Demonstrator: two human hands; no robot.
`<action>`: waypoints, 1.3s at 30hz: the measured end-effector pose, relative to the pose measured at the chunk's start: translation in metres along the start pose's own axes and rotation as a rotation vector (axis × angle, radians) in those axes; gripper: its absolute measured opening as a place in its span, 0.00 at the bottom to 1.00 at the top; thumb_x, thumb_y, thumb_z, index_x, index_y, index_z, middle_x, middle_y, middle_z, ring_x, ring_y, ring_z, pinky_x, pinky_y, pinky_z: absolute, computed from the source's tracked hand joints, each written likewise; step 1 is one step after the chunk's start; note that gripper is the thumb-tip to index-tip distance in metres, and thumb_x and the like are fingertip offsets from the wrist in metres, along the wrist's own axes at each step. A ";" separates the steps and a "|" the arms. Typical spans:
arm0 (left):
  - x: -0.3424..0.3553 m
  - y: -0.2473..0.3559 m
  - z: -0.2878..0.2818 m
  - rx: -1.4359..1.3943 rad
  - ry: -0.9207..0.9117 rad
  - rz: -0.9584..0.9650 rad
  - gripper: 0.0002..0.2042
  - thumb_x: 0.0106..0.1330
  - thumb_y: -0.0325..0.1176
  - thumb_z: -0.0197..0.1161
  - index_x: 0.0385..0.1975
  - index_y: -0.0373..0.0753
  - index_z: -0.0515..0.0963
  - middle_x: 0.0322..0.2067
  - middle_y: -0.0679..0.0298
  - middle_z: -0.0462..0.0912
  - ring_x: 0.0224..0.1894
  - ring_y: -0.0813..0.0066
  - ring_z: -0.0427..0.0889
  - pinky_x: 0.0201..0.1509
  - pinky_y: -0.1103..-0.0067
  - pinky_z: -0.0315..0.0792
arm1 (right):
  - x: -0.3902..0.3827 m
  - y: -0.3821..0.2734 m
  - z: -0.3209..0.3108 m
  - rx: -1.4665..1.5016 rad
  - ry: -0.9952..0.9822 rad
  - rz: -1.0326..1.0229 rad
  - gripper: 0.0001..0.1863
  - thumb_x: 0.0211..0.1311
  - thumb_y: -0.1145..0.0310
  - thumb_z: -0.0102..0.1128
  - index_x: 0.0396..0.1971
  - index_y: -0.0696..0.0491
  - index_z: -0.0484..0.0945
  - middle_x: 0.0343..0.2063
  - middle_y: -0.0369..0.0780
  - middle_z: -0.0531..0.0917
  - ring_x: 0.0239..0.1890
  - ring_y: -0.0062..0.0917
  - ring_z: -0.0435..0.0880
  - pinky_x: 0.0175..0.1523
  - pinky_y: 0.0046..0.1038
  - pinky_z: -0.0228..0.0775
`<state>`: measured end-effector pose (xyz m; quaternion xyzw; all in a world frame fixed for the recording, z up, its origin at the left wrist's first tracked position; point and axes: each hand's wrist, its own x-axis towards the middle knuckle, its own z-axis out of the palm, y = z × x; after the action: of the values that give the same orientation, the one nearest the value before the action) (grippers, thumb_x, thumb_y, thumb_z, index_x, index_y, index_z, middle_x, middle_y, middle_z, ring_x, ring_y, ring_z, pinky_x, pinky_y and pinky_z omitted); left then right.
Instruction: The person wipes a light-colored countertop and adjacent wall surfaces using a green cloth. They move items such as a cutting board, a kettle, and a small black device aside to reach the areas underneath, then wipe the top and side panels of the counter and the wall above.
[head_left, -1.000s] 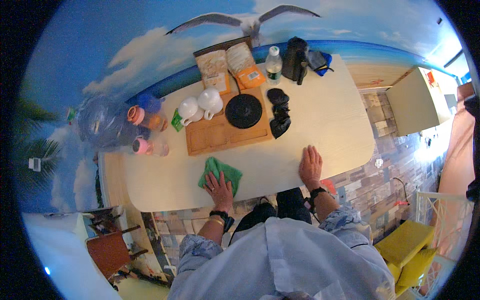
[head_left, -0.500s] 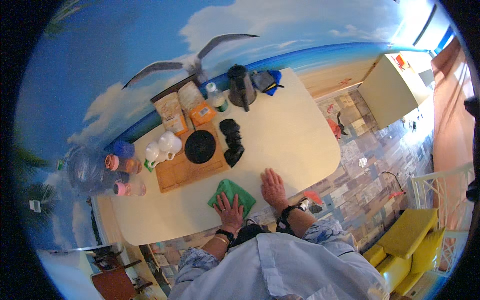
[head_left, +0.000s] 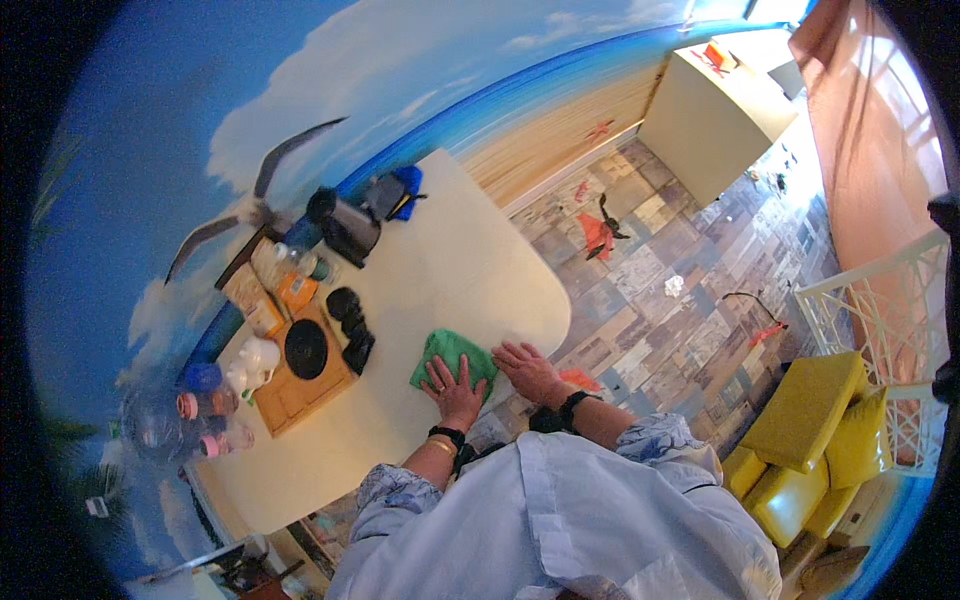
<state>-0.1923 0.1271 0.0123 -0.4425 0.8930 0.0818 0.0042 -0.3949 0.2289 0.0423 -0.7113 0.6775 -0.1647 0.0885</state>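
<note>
My left hand (head_left: 457, 400) lies flat with spread fingers on a crumpled green cloth (head_left: 447, 350) near the table's front edge. Beside it, my right hand (head_left: 530, 374) is stretched out, palm down, at the edge of the cream table (head_left: 465, 250), close to the cloth's right side. Its fingers are extended and grip nothing. To the left of the cloth stand dark objects in a row (head_left: 350, 325), their kind unclear. A wooden board (head_left: 288, 400) beyond them carries a round black flat piece (head_left: 306, 349).
White cups or a teapot (head_left: 254, 363), packets (head_left: 252, 298), pink-lidded bottles (head_left: 210, 402) and a big clear jug (head_left: 150, 420) crowd the left end. A black jug (head_left: 343, 228) and a grey-and-blue bundle (head_left: 393, 192) stand at the back. A yellow sofa (head_left: 800, 430) is at right.
My view has turned toward the right. My left hand and the green cloth have shifted along the table toward its right end, and my right hand now rests by the edge, nearer the cloth.
</note>
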 end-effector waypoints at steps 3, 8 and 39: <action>0.024 0.036 0.005 0.004 0.020 0.059 0.39 0.65 0.60 0.62 0.75 0.58 0.58 0.76 0.39 0.38 0.77 0.31 0.35 0.69 0.31 0.36 | -0.008 0.030 -0.011 -0.050 -0.038 0.052 0.29 0.60 0.68 0.55 0.64 0.52 0.73 0.70 0.39 0.68 0.75 0.33 0.62 0.74 0.43 0.56; 0.063 0.084 0.013 -0.014 0.011 0.113 0.40 0.64 0.60 0.63 0.75 0.59 0.56 0.77 0.39 0.37 0.77 0.32 0.34 0.69 0.31 0.35 | -0.026 0.076 -0.030 -0.067 -0.028 0.107 0.29 0.59 0.69 0.55 0.63 0.54 0.74 0.70 0.41 0.69 0.74 0.34 0.62 0.74 0.40 0.56; 0.276 0.226 0.019 0.071 0.155 -0.263 0.33 0.63 0.44 0.64 0.71 0.55 0.65 0.77 0.48 0.46 0.78 0.42 0.43 0.74 0.38 0.41 | -0.026 0.356 -0.158 0.161 -0.510 0.154 0.13 0.66 0.65 0.53 0.47 0.52 0.80 0.38 0.47 0.85 0.44 0.46 0.85 0.45 0.46 0.80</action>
<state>-0.5403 0.0466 0.0040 -0.5602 0.8273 0.0144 -0.0386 -0.7842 0.2464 0.0623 -0.6668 0.6701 -0.0263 0.3249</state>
